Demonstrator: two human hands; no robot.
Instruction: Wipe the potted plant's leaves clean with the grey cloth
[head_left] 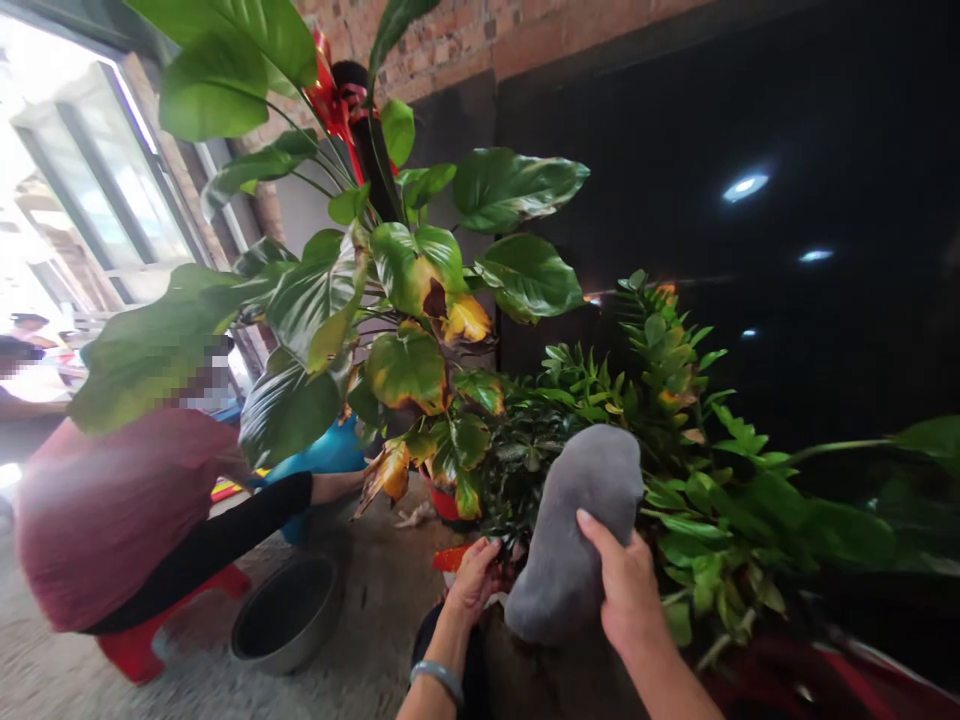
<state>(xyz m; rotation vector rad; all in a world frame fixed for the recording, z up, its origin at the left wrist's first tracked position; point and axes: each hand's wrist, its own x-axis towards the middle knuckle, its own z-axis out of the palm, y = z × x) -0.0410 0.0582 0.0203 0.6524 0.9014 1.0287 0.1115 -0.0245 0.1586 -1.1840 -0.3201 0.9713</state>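
Note:
My right hand (628, 590) grips a grey cloth (576, 530) and holds it up against the small-leaved green plant (675, 430). My left hand (474, 578), with a pale wristband on the arm, is curled around the dark lower leaves or stems of that plant near its base. What its fingers enclose is partly hidden by foliage.
A tall plant with broad leaves (360, 290), some yellowed, stands in a red pot (444, 500) just left. Another person in a red top (112, 510) crouches at left, a black sleeve reaching toward it. A grey metal basin (289, 612) sits on the floor. A dark glossy wall is behind.

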